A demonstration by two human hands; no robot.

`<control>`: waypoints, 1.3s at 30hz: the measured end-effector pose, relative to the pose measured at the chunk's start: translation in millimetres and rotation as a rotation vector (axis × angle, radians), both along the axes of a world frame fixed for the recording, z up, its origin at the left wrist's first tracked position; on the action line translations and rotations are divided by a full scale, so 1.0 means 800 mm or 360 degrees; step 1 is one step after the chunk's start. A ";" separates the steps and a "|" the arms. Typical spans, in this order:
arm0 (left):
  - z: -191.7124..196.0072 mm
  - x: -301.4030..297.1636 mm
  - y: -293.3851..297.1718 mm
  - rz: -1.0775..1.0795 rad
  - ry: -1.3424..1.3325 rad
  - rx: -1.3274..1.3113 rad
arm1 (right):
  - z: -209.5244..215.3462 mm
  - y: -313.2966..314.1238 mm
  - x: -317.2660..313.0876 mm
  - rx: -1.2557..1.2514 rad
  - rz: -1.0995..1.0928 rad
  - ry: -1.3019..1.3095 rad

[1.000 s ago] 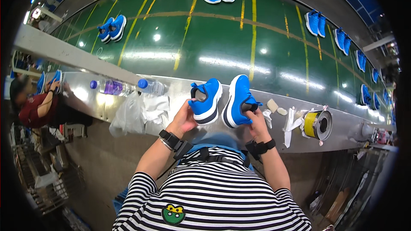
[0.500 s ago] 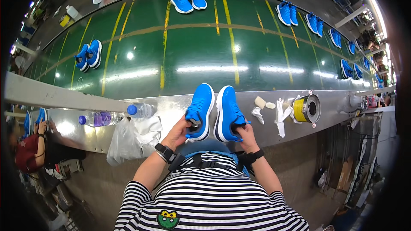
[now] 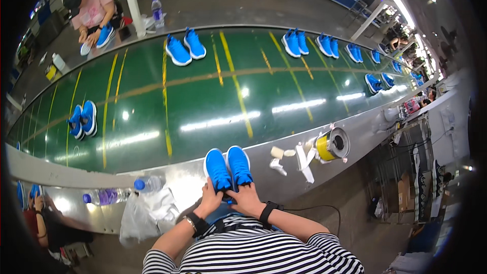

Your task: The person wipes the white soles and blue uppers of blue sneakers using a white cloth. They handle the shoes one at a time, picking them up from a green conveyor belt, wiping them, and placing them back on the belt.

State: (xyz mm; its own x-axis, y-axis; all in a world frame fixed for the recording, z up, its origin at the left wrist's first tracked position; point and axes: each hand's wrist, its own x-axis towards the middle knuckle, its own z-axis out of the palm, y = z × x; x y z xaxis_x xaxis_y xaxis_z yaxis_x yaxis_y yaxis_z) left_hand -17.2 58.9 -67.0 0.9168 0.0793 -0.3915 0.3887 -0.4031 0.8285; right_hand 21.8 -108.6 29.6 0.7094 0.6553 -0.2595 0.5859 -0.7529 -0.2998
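Two blue sneakers with white soles stand close together at the metal ledge, toes pointing away from me. My left hand [image 3: 209,201] is closed around the heel of the left sneaker [image 3: 217,167]. At the heel of the right sneaker [image 3: 237,161], my right hand [image 3: 247,200] has its fingers bent over the collar and gripping it. The shoes' inner sides touch or nearly touch. My fingers cover most of both heel openings.
A green conveyor belt [image 3: 203,99] carries several pairs of blue sneakers. On the ledge, a yellow-banded can [image 3: 324,148] and white scraps [image 3: 304,165] lie to the right; bottles [image 3: 106,196] and a plastic bag [image 3: 139,221] lie left. Across the belt, a person [image 3: 94,7] handles a shoe.
My hands have brought the two sneakers together from apart, turning them from inward-facing soles to side by side. The head view has tilted up and shifted, showing more of the far side.
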 end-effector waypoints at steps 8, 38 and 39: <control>0.035 -0.001 0.001 0.0174 -0.0083 -0.0422 | 0.033 -0.064 0.247 0.0170 -0.0072 -0.0208; 0.146 -0.275 0.504 0.2021 -0.0779 -0.0082 | 0.459 0.267 -0.077 0.2578 0.0615 0.0781; 0.144 -0.270 0.514 0.1990 -0.0761 -0.0134 | 0.468 0.290 -0.081 0.2479 0.0816 0.0633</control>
State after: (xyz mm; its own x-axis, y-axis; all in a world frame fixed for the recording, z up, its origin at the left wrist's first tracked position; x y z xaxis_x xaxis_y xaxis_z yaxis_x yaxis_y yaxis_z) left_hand -233.3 470.1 48.0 0.2944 0.9504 -0.1001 0.1236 0.0660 0.9901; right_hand -43.2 123.5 404.0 0.4118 0.5678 0.7128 0.3694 0.6110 -0.7002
